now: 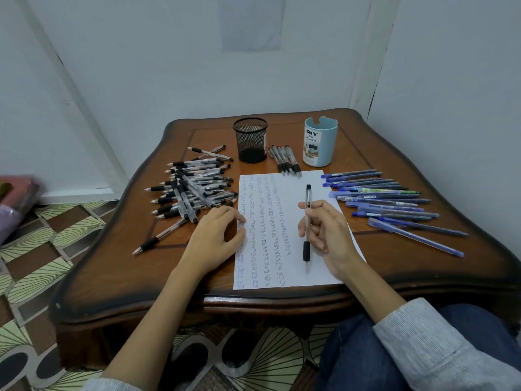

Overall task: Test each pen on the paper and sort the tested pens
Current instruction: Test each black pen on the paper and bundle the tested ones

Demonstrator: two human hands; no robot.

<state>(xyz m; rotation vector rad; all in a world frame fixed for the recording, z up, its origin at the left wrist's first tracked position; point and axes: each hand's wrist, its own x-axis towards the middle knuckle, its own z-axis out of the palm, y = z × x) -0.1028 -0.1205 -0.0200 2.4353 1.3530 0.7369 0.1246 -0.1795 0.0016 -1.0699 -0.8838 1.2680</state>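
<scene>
One pen (307, 221) gripped in right hand (327, 232), tip down over paper (324, 193), right of scribble columns. Left hand (218, 235) relaxed, fingers flat, steadying sheet edge. Step: testing. Next, likely: scribble, then lay pen beside tested row (284, 160).

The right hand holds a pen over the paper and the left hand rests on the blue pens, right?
Not quite. In the head view the left hand rests on the paper's left edge; the blue pens lie at the right, untouched. The right hand does hold a pen over the paper.
</scene>
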